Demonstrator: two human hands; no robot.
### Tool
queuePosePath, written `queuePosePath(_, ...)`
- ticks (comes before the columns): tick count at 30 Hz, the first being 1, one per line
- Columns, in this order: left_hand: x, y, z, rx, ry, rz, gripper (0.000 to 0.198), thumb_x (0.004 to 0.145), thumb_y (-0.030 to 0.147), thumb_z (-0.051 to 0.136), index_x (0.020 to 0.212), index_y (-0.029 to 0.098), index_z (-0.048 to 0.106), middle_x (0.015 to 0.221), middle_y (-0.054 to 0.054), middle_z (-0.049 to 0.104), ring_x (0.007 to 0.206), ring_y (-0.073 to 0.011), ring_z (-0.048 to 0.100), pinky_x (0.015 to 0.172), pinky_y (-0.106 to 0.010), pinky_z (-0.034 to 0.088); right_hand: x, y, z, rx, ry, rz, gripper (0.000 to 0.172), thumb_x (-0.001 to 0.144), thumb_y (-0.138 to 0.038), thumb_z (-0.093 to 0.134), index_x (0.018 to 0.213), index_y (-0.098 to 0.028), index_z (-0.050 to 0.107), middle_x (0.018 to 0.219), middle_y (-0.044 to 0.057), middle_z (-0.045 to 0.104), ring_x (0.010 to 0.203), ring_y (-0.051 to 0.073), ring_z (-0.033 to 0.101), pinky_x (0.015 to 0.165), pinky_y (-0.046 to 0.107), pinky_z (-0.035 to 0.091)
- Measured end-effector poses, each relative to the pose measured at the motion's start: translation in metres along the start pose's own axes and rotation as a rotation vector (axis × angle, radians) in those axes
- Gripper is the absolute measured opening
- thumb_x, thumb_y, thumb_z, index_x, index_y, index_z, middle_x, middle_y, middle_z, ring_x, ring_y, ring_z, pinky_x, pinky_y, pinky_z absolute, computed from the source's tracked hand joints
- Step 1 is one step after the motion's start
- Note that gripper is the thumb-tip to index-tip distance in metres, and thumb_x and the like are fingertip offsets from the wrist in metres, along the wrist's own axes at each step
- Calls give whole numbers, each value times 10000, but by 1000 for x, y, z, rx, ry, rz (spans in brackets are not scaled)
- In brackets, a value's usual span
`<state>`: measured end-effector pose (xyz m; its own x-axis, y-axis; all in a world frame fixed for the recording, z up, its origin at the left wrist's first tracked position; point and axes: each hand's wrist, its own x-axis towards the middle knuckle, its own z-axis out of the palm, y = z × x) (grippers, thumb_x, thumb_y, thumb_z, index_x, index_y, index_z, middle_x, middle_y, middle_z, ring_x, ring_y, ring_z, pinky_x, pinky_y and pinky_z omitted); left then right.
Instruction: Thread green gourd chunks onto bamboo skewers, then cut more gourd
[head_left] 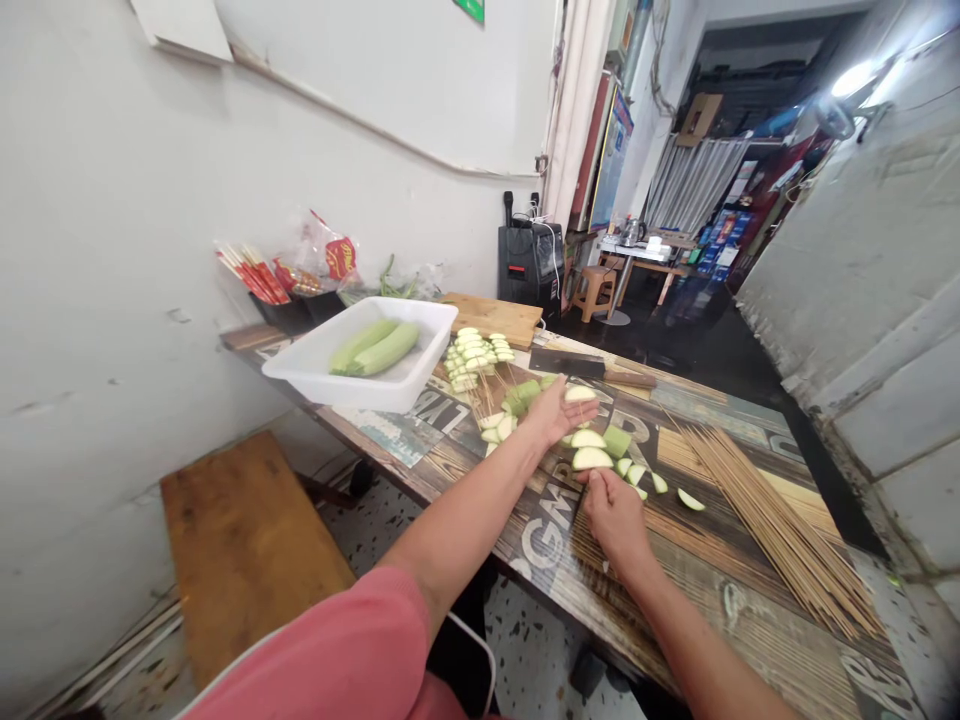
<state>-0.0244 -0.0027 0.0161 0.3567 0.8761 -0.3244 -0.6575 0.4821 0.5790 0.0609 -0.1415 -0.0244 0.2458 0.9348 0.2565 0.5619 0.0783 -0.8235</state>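
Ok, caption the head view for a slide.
Skewered squash slices held in the right hand, the left hand open alongside, loose skewers on the table.

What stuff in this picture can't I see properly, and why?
Green vegetable chunks: head view, partly behind the left hand.
How many bare skewers: head view, they overlap each other.
Green sign: head view, cut off by the top edge.
Writing on the blue-edged board: head view, too small.

Got tub (352, 390) on L end of table (469, 482), w/ 2 squashes (386, 350) in; skewered slices (471, 352) just R of it, cleaver (571, 363) further R, skewer bundle (780, 530) far R; board (491, 318) behind slices, speaker (525, 265) behind board.
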Motion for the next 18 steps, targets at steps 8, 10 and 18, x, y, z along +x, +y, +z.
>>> queuePosePath(8, 3, -7, -1, 71, 71, 99, 68, 864, 154, 555, 854, 88, 544, 722, -123, 670, 704, -194, 691, 765, -337, 554, -2, 1, 1, -19, -56, 26, 394, 834, -441, 352, 748, -166, 620, 499, 16, 526, 479, 159, 450, 469, 258, 307)
queuePosePath(10, 3, -8, -2, 68, 85, 106, 68, 839, 141, 589, 821, 86, 553, 726, -123, 668, 731, -202, 691, 781, -343, 550, -2, 2, 2, -30, -54, 27, 393, 829, -431, 349, 740, -165, 624, 490, 16, 520, 481, 162, 457, 471, 259, 313)
queuePosePath(18, -4, -22, 6, 127, 82, 95, 98, 831, 111, 578, 737, 88, 559, 644, -100, 650, 712, -208, 685, 754, -340, 555, 4, 4, 3, -25, 35, 10, 394, 833, -431, 362, 719, -176, 640, 495, 20, 537, 503, 172, 487, 483, 263, 340)
